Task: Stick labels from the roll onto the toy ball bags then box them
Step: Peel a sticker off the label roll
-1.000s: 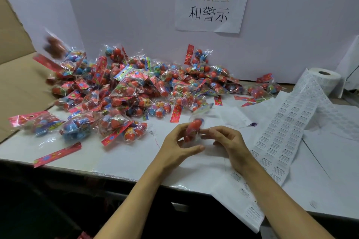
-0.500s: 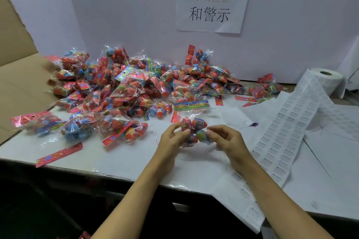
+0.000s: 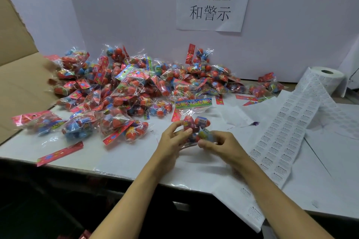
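A heap of clear plastic toy ball bags (image 3: 136, 87) fills the left centre of the white bench (image 3: 320, 170). A brown cardboard box (image 3: 17, 83) lies at the left edge. A white label roll (image 3: 328, 77) stands at far right, its strip (image 3: 281, 134) running toward the lower centre.

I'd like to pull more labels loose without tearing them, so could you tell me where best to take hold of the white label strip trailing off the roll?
Judging by its pose, pinch the white label strip at its long right edge, coming from the right: it lies flat and bare there.
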The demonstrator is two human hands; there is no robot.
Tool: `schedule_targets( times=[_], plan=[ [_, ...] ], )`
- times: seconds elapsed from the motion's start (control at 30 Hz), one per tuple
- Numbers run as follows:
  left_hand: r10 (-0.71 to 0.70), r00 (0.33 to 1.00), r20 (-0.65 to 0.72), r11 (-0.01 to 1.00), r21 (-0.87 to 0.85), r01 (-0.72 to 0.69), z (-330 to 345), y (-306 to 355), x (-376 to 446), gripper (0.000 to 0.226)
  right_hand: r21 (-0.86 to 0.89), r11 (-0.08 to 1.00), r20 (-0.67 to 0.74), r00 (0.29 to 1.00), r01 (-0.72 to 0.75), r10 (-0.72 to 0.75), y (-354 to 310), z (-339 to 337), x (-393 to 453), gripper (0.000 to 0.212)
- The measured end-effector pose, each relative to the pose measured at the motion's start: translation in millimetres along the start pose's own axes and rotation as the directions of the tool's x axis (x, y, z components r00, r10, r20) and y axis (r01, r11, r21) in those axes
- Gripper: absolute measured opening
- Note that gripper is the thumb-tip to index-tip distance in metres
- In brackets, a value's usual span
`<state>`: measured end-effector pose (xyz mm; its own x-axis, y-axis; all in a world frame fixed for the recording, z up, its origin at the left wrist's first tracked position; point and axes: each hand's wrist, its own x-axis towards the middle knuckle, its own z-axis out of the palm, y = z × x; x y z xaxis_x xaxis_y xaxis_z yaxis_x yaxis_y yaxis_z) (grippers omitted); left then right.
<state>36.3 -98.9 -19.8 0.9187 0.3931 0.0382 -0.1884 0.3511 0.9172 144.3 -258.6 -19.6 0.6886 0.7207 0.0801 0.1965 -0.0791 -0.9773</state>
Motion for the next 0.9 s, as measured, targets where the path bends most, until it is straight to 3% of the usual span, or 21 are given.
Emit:
schedule_targets(
  times=[0.07, 0.17, 0.27, 0.47, 0.63, 0.73, 0.9],
  plan=[
    [0.024, 0.999, 0.038, 1.0, 0.001, -0.024, -0.1, -1.3, -1.9, 0.036, -0.059, 0.998, 0.031, 1.0, 0.004, -0.002, 0.8, 0.9, -1.1, 0.03],
    [0.052, 0.995, 0.083, 0.994, 0.092, -0.06, 0.4, -1.6, -4.0, 0.047, 0.062, 0.998, 0.001, 1.0, 0.002, -0.002, -2.5, -2.1, -2.2, 0.017],
    [0.026, 0.996, 0.083, 0.984, 0.173, -0.04, -0.3, -0.6, -5.6, 0.059, 0.176, 0.984, -0.032, 0.999, 0.025, -0.02, -5.0, -4.6, -2.0, 0.021],
    [0.006, 0.99, 0.138, 0.973, 0.228, -0.037, -1.4, -2.2, -5.2, 0.072, 0.173, 0.985, -0.001, 1.0, 0.015, -0.015, -4.6, -4.9, -1.6, 0.018],
    [0.054, 0.994, 0.1, 0.971, 0.226, -0.076, -2.9, -5.5, -3.4, 0.035, 0.134, 0.991, 0.021, 0.999, 0.026, -0.029, -5.5, -5.9, -3.3, 0.025],
    [0.057, 0.995, 0.08, 0.973, 0.22, -0.073, -4.7, -6.2, -3.7, 0.029, 0.11, 0.994, -0.008, 1.0, 0.01, -0.009, -6.2, -7.3, -3.5, 0.034],
    [0.065, 0.996, 0.062, 0.978, 0.193, -0.076, -3.0, -7.3, -3.3, 0.03, 0.109, 0.994, 0.001, 1.0, 0.017, -0.018, -3.2, -4.4, -1.4, 0.018]
  ],
)
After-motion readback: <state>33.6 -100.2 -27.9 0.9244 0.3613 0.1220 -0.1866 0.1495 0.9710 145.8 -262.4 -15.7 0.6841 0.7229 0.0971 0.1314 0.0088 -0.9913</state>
